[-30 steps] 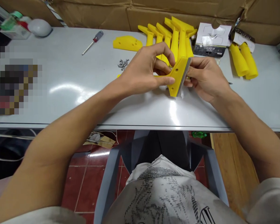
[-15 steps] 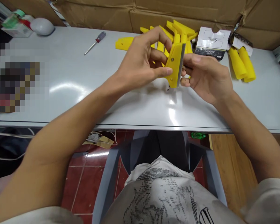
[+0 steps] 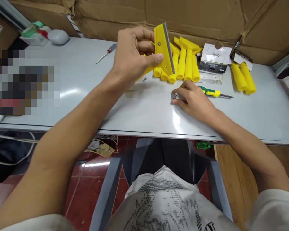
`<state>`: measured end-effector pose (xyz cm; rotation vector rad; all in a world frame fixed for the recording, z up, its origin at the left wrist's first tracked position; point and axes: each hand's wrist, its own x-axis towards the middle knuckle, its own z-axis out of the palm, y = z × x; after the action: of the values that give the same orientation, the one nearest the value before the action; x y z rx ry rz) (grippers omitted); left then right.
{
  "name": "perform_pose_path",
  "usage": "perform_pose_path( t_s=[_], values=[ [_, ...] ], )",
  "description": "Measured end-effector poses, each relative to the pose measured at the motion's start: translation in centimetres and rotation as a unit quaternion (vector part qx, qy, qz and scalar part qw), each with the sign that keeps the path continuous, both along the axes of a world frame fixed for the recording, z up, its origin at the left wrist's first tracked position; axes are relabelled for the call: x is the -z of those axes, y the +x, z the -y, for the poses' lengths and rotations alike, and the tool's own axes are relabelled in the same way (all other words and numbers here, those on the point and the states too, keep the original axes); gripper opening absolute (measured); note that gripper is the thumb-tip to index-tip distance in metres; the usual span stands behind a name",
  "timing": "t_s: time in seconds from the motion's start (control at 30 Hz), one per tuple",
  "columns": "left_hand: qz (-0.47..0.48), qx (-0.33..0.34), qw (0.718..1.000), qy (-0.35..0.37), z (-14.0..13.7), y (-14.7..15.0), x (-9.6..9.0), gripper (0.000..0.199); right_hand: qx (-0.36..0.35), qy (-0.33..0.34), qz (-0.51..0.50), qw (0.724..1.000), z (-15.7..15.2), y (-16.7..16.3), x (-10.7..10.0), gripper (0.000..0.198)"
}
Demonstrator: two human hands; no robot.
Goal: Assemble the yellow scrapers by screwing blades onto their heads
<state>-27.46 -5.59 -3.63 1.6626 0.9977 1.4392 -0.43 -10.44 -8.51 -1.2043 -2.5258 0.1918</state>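
My left hand [image 3: 135, 53] is closed around a yellow scraper [image 3: 162, 48], holding it raised over the table. A metal blade runs along the scraper's right edge, and a screw shows in its head. My thumb presses on the flat face. My right hand [image 3: 192, 99] rests low on the tabletop, thumb and forefinger apart around a few small screws [image 3: 176, 96]. Its other fingers are partly hidden. Just behind it lies a green and yellow screwdriver [image 3: 213, 93]. Another small screw [image 3: 144, 79] lies below my left hand.
Several yellow scraper handles [image 3: 188, 61] lie in a row at the back. Beside them are a white and black box [image 3: 214, 57], flat metal blades [image 3: 210, 78] and two yellow handles [image 3: 247, 78]. A second screwdriver [image 3: 106, 54] and a white rounded object [image 3: 58, 37] are left.
My left hand has lifted the scraper up and left. My right hand has left the scraper and moved down to the screws on the table. The view has shifted slightly.
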Motion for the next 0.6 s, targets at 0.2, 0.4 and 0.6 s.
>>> perform_pose_path(
  t_s=[0.2,0.4,0.6],
  values=[
    [0.01,0.007,1.0,0.013,-0.9,-0.4,0.3,0.038,0.015,-0.004,-0.008,1.0,-0.1,-1.0,0.4,0.03],
    [0.0,-0.001,1.0,0.002,-2.0,-0.6,0.7,0.058,-0.006,-0.028,-0.029,0.999,-0.9,-1.4,0.3,0.033],
    [0.005,-0.028,1.0,0.004,-2.3,-1.4,0.3,0.065,-0.03,-0.025,-0.005,0.999,-2.4,-5.5,0.0,0.032]
  ],
)
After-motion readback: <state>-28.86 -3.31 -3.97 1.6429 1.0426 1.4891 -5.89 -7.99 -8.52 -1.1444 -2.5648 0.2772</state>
